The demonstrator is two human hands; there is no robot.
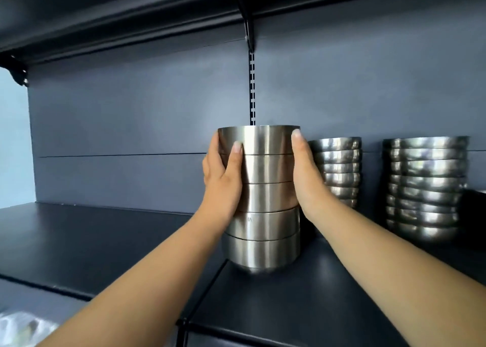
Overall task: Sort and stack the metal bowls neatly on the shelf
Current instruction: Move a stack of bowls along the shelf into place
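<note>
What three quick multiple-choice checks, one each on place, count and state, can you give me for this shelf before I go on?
1. Where is the held stack? A left of the two other stacks; B between them; C right of both.
2. How many bowls show in it? A three; B five; C eight.
3. How do the hands hold it? A one hand on top; B both clasp its sides; C neither touches.

A: the middle stack and far stack stand to its right.
B: five bands show.
B: left hand and right hand flank it.
</note>
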